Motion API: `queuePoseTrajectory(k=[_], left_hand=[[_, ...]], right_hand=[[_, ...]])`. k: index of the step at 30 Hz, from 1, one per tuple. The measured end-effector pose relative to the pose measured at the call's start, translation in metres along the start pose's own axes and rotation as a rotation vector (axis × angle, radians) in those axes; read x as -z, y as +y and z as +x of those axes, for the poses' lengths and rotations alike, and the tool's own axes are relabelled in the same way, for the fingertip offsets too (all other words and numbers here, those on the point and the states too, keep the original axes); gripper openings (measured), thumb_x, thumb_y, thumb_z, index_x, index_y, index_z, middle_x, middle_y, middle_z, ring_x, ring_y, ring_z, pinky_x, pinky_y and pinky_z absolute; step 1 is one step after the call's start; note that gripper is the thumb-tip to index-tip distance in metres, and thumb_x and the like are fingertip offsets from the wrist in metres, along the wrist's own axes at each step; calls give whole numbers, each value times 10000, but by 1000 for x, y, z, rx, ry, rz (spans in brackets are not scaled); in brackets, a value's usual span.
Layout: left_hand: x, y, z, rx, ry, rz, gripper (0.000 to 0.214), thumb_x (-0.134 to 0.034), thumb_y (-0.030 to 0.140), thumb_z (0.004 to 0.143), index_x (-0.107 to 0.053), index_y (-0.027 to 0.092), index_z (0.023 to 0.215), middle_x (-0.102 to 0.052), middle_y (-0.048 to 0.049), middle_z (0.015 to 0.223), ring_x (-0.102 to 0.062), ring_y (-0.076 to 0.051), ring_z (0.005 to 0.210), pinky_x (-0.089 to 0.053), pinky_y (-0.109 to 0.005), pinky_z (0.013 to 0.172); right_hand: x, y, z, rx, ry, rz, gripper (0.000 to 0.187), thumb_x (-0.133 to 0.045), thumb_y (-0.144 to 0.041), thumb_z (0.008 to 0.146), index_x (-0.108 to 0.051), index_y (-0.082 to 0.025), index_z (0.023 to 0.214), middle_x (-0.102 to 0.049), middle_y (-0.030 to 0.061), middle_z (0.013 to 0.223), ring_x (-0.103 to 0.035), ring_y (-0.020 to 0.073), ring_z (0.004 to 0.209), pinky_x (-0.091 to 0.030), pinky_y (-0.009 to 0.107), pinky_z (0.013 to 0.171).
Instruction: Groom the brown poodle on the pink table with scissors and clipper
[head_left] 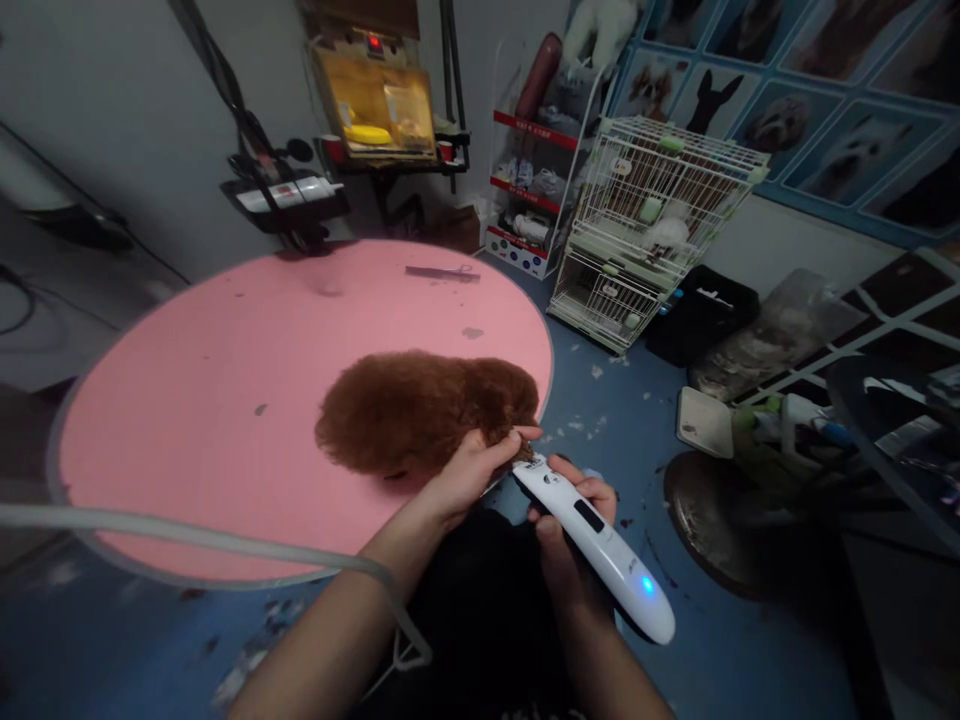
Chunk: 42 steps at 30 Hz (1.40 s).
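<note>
A fluffy brown dog (405,405) with curly fur is on the round pink table (187,370), near its front right edge. My left hand (476,465) is closed on a small furry part of the dog at its right end; whether this is a paw cannot be made out. My right hand (581,495) grips a white hair clipper (611,550) with a blue light glowing near its lower end. The clipper's head points up and left, at the fur beside my left fingertips; the blade's exact contact is hidden.
A grey comb (442,273) and small fur tufts lie on the table. A pale bar (225,535) crosses the lower left. Behind stand a wire cage (660,210), a rack (529,190) and a lit yellow cabinet (379,105). A dark round stool (720,520) is at right.
</note>
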<state>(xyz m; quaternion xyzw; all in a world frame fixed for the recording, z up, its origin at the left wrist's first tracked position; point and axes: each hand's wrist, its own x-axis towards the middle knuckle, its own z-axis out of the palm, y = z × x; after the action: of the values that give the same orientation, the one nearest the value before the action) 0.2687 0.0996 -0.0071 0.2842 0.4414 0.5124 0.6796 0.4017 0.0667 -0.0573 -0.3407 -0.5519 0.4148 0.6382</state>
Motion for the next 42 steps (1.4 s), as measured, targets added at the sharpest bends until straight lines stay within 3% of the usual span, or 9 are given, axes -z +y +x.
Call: queuePoseTrajectory(k=[9, 14, 19, 22, 25, 28, 31, 38, 42], left_hand=[[-5, 2, -1, -41, 31, -22, 510, -754, 499, 681, -715, 114, 1013, -625, -20, 652, -542, -121, 629, -395, -245, 646], [-1, 0, 3, -44, 57, -50, 517, -796, 502, 615, -738, 120, 959, -676, -53, 767, -583, -142, 714, -409, -240, 677], [9, -6, 6, -86, 84, 73, 514, -786, 506, 621, -740, 120, 958, -689, -71, 816, -584, -151, 717, -401, -238, 639], [13, -8, 6, -138, 48, 142, 472, -782, 492, 636, -739, 129, 935, -693, -115, 1053, -614, -215, 936, -448, -282, 793], [17, -9, 5, -122, 5, 140, 488, -767, 493, 663, -721, 136, 993, -670, -133, 1156, -586, -261, 1094, -433, -335, 928], [25, -15, 0, -74, -67, 82, 556, -756, 498, 689, -680, 154, 1120, -657, -141, 1196, -578, -265, 1139, -417, -359, 972], [32, -29, -5, -111, -106, 66, 589, -775, 487, 677, -664, 171, 1161, -660, -135, 1201, -583, -260, 1141, -397, -364, 1000], [26, -48, 1, -168, 144, 31, 536, -826, 546, 548, -710, 143, 881, -718, -66, 848, -637, -194, 833, -462, -324, 849], [26, -35, 5, -120, 114, 23, 529, -842, 490, 544, -665, 151, 910, -687, -33, 796, -615, -158, 735, -476, -296, 749]], right_hand=[[-19, 10, -16, 123, 61, -160, 484, -446, -627, 881, -350, -276, 1201, -525, 172, 1251, -664, 221, 776, -523, 494, 832], [-4, 17, -18, 184, 122, -120, 536, -489, -636, 857, -411, -256, 1227, -580, 168, 1202, -652, 312, 969, -505, 521, 833], [16, 20, 5, 70, -118, -68, 331, -604, -522, 831, -631, -204, 921, -650, 105, 1027, -647, 262, 922, -539, 424, 773], [7, 10, 25, -6, -297, -195, 220, -739, -281, 694, -678, -197, 888, -599, 101, 1153, -648, 204, 893, -548, 316, 733], [-9, 1, 40, 21, -401, -303, 179, -729, -182, 622, -671, -198, 791, -618, 45, 899, -620, 166, 763, -528, 261, 656], [-15, -3, 45, 14, -427, -305, 97, -690, -172, 641, -600, -200, 664, -549, -11, 671, -552, 135, 615, -490, 238, 572], [-11, -2, 43, -30, -422, -190, 110, -664, -189, 644, -556, -204, 660, -559, -15, 660, -538, 128, 578, -481, 236, 549], [-5, -6, 35, -35, -484, -222, 127, -659, -216, 614, -532, -212, 618, -536, -24, 616, -516, 131, 553, -445, 245, 525], [-4, -2, 28, -30, -412, -196, 113, -696, -262, 635, -604, -204, 664, -545, -11, 637, -535, 142, 571, -461, 259, 542]])
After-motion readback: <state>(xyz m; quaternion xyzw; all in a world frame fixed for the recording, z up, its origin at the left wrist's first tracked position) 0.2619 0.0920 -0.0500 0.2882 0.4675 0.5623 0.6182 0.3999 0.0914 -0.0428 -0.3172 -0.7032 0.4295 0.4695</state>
